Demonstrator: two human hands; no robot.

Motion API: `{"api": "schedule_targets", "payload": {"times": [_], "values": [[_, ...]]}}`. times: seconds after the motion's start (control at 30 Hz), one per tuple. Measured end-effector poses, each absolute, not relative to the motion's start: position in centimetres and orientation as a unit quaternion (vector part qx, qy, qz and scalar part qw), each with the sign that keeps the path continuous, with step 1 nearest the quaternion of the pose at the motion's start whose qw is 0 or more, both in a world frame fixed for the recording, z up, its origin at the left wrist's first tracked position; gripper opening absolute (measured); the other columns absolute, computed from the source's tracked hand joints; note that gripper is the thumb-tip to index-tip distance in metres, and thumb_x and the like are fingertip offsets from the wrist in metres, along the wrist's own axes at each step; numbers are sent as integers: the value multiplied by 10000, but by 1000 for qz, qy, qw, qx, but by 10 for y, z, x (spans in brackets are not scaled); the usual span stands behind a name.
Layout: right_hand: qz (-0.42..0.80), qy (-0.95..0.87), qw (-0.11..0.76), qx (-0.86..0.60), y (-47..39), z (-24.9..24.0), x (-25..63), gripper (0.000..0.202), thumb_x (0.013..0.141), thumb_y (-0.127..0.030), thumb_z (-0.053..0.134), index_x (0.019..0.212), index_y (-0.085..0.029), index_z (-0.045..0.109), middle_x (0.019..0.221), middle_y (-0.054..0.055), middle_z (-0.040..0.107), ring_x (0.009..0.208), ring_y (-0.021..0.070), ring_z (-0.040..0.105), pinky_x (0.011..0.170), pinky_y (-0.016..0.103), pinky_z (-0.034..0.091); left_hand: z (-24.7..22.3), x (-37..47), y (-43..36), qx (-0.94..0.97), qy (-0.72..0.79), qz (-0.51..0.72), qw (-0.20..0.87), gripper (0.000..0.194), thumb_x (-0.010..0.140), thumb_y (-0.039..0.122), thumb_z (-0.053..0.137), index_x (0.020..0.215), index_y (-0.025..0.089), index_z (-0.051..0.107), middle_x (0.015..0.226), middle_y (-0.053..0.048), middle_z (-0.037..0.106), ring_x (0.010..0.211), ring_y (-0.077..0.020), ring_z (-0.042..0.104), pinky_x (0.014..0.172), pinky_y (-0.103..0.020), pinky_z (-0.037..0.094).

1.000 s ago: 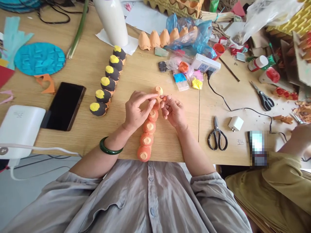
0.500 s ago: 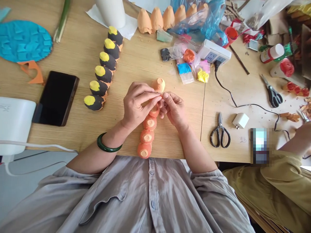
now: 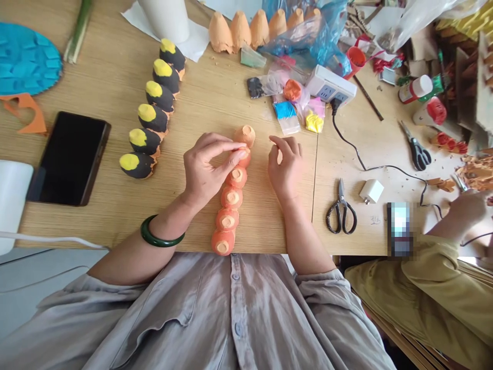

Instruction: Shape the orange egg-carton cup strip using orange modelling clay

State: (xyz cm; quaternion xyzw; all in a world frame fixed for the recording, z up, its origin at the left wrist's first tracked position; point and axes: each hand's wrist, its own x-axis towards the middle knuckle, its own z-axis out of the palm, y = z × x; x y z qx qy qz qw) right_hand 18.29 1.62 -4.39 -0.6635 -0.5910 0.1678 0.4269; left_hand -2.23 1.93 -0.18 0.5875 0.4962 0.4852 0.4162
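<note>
A row of egg-carton cups [image 3: 227, 222] coated in orange runs from the table's front edge up between my hands. Pale round patches show on the tips, and the farthest cup [image 3: 246, 134] is a lighter, plain orange. My left hand [image 3: 204, 164], with a dark green bangle [image 3: 162, 234] on its wrist, is over the row's far part. Its thumb and forefinger pinch what looks like a small bit of orange clay. To the right of the row, my right hand [image 3: 285, 167] is raised, thumb and bent forefinger apart. A tiny orange speck shows at that forefinger's tip.
Black-and-yellow cups [image 3: 148, 117] and a phone [image 3: 69, 156] lie left. Clay bags [image 3: 285, 110], a power strip [image 3: 331, 85] and plain cups [image 3: 241, 31] are farther back. Scissors [image 3: 341, 208] and a white adapter [image 3: 372, 191] lie right, near another person's arm [image 3: 462, 218].
My hands, together over the row before, have come apart. The right hand has moved off to the right, while the left keeps its pinch. The whole view has shifted slightly.
</note>
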Motion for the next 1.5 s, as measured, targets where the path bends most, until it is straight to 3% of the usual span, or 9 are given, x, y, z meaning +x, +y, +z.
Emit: {"api": "schedule_targets", "payload": {"times": [0.13, 0.27, 0.43, 0.6, 0.9, 1.1, 1.23, 1.33, 1.5], "values": [[82, -622, 268, -731, 20, -52, 191, 633, 1046, 1, 457, 1495, -208, 851, 1333, 168, 750, 1235, 332, 697, 1245, 630, 569, -1, -23, 18, 573, 497, 478, 443, 225, 971, 619, 926, 971, 397, 893, 1104, 16, 872, 1284, -399, 677, 1227, -636, 444], [92, -627, 238, -736, 21, -56, 189, 677, 1028, -9, 462, 1594, -163, 801, 1351, 193, 739, 1267, 353, 678, 1269, 659, 557, -1, -23, 17, 557, 484, 486, 469, 201, 991, 581, 934, 1014, 384, 901, 1109, 24, 862, 1365, -386, 663, 1216, -592, 426], [76, -629, 217, -742, 24, -56, 188, 631, 1058, -14, 494, 1561, -175, 839, 1293, 167, 767, 1200, 334, 672, 1186, 561, 594, -5, -23, 17, 586, 483, 493, 424, 217, 1025, 566, 925, 1000, 352, 907, 1091, 16, 871, 1196, -349, 722, 1200, -599, 481], [58, -637, 178, -747, 23, -50, 189, 609, 1089, 7, 501, 1513, -219, 875, 1279, 146, 783, 1185, 324, 669, 1057, 476, 605, -22, -28, 24, 659, 419, 524, 339, 116, 1121, 534, 845, 1080, 457, 922, 1086, 24, 897, 1051, -328, 802, 1023, -608, 585], [29, -656, 122, -744, 14, -48, 179, 586, 1134, -8, 469, 1537, -243, 825, 1384, 183, 791, 1237, 357, 644, 788, 389, 531, -31, -30, 28, 698, 399, 532, 267, 110, 1179, 436, 802, 1175, 421, 911, 1109, 48, 916, 1015, -267, 838, 930, -564, 643], [76, -621, 291, -724, 22, -71, 194, 635, 1008, 23, 471, 1451, -251, 833, 1291, 124, 757, 1181, 292, 673, 911, 407, 602, -31, -31, 28, 708, 392, 529, 256, 110, 1190, 408, 798, 1186, 392, 906, 1112, 55, 916, 1001, -244, 836, 903, -536, 639], [221, -560, 486, -634, 28, -82, 203, 605, 990, -40, 452, 1390, -256, 851, 1204, 77, 752, 901, 186, 682, 736, 320, 569, -32, -32, 28, 706, 398, 532, 245, 117, 1192, 415, 797, 1201, 393, 912, 1082, 47, 906, 948, -227, 818, 872, -517, 647], [258, -549, 499, -620, 27, -81, 204, 480, 1073, -140, 512, 1350, -295, 872, 1187, 52, 754, 807, 157, 642, 679, 299, 533, -31, -33, 28, 706, 407, 525, 245, 127, 1193, 438, 797, 1203, 402, 918, 1073, 32, 901, 940, -236, 811, 856, -516, 654], [52, -604, 383, -697, 24, -74, 205, 374, 1130, -171, 587, 1294, -213, 920, 1145, 112, 748, 1052, 272, 677, 946, 445, 593, -29, -33, 27, 705, 403, 525, 256, 113, 1187, 418, 805, 1194, 420, 917, 1077, 34, 904, 943, -250, 815, 865, -526, 657]]}}
